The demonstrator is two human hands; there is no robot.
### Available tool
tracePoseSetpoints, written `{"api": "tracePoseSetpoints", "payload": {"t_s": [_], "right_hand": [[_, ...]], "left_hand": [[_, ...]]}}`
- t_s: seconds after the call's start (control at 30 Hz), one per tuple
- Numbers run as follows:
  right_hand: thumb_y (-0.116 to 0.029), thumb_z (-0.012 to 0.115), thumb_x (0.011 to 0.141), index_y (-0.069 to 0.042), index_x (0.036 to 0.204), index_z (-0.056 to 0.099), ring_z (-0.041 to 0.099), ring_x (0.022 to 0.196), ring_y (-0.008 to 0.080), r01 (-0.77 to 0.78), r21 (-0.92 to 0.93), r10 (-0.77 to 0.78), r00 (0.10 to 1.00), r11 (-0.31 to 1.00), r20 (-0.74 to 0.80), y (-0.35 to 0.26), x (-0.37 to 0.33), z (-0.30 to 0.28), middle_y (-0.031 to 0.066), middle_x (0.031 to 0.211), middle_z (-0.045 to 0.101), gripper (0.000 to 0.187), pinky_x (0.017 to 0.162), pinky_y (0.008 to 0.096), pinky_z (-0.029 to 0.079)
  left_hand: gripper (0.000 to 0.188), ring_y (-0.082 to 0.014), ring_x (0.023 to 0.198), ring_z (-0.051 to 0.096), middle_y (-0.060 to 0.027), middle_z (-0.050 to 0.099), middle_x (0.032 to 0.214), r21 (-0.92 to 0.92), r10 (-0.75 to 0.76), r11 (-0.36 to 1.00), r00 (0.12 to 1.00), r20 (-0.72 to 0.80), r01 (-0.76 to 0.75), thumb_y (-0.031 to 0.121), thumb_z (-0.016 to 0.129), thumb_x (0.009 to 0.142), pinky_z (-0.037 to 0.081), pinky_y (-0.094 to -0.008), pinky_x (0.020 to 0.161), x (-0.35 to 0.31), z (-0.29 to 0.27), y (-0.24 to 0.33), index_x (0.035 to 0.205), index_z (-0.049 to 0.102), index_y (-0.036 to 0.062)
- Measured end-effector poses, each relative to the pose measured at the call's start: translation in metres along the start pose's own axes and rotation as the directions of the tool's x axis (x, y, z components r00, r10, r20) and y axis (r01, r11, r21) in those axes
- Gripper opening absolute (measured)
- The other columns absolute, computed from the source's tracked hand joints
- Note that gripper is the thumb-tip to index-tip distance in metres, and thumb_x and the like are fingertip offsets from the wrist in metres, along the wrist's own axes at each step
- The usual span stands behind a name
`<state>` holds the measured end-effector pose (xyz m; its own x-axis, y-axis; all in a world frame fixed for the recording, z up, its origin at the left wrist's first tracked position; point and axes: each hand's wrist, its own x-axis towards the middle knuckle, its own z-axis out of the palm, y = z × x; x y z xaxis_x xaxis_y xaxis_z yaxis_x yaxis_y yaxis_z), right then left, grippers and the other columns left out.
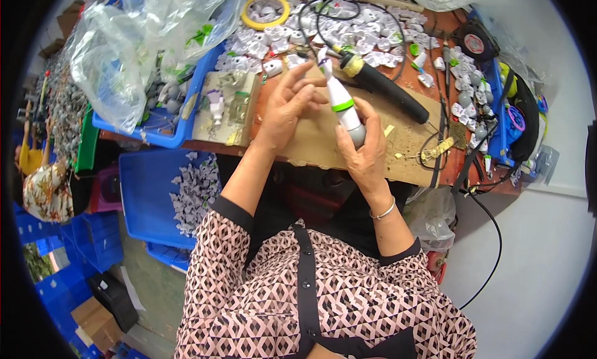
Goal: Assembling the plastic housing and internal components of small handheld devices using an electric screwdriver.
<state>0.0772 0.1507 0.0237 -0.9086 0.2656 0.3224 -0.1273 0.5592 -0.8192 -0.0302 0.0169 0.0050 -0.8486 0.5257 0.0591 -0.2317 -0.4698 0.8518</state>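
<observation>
Filling the near middle, a pink, black and white patterned shirt (261,303) with dark cuffs leads to two bare forearms, a metal bangle (384,209) circling the right wrist. To the left, lower than the worktop (263,102), a blue tray (144,194) holds a heap of small pale-grey pieces (196,200). Farther on, the right hand (362,141) grips a slim white device (341,104) with a green band, thumb on one side and fingers on the other around its rounded grey end; the device is above a cardboard sheet (305,144), its narrow tip pointing to the far side. Just left of it, the left hand (289,104) is loosely spread, fingers toward the device; whether they touch it I cannot tell. Left of that hand lies a block (241,119) with a small white-and-purple piece (216,107) on it, and beyond the block's left side sits a blue bin (146,137) partly covered by clear plastic (109,66). Right of the device, a black cylindrical tool (385,88) lies slantwise, yellow wrapping near its far end. At far right, another blue bin (499,132) stands beside more small parts. Toward the far side, white pieces (367,38) spread widely, with a yellow tape roll (265,26) among them on the left.
</observation>
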Motion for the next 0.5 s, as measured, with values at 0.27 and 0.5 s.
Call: {"api": "tracePoseSetpoints", "payload": {"t_s": [0.27, 0.5], "right_hand": [[-0.020, 0.059, 0.087, 0.000, 0.124, 0.040, 0.049, 0.102, 0.0238, 0.001, -0.094, -0.031, 0.947, 0.996, -0.320, 0.031, 0.014, -0.046, 0.0137, 0.115, 0.049, 0.046, 0.089, 0.0341, 0.039], [-0.023, 0.058, 0.089, -0.001, 0.127, 0.036, 0.046, 0.105, 0.0213, 0.006, -0.037, -0.021, 0.902, 0.999, -0.431, 0.048, 0.008, -0.059, 0.0141, 0.117, 0.045, 0.049, 0.090, 0.0339, 0.039]], "left_hand": [[0.036, -0.0131, 0.083, 0.059, -0.0107, 0.060, 0.100, 0.136, 0.004, 0.991, 1.000, 0.022, -0.007, 0.011, 0.050, 0.091, 0.046, -0.0240, 0.074, -0.007, -0.004, -0.002, 0.125, 0.044, 0.0003], [0.031, -0.0123, 0.082, 0.058, -0.0084, 0.061, 0.096, 0.139, 0.017, 0.990, 0.998, 0.058, -0.025, 0.013, 0.052, 0.092, 0.045, -0.0236, 0.074, -0.005, -0.007, -0.004, 0.120, 0.048, 0.0003]]}}
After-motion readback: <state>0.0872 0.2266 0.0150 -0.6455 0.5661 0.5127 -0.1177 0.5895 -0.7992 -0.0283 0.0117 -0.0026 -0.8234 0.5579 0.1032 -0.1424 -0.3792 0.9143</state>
